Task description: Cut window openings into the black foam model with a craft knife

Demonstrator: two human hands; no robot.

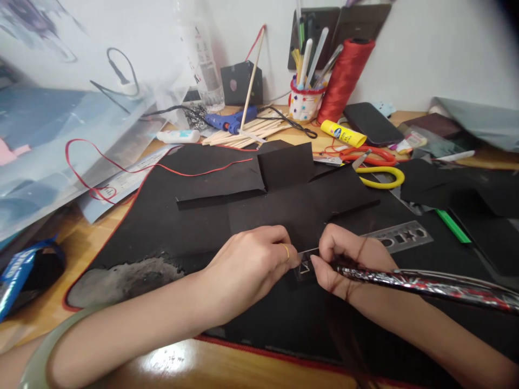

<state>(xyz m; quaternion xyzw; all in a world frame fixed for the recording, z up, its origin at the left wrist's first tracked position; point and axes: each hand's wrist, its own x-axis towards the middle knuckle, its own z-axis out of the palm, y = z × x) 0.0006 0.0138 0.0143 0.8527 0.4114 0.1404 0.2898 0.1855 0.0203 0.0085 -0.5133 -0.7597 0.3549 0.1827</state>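
Observation:
My left hand is closed, with its bent fingertips pressing the near end of a clear stencil ruler. Close beside it, my right hand is pinched over the same ruler; whatever its fingers hold is hidden. The ruler has cut-out shapes and lies across black paper. Just beyond the hands is a folded black card piece with flaps, some standing up. A dark, shiny, red-flecked strip crosses in front of my right wrist, blurred; I cannot tell what it is.
Scissors with red and yellow handles lie beyond the card, near a glue stick. Behind are a blue glue gun, wooden sticks, a pen cup and a red thread spool. Red cord trails left over the mat.

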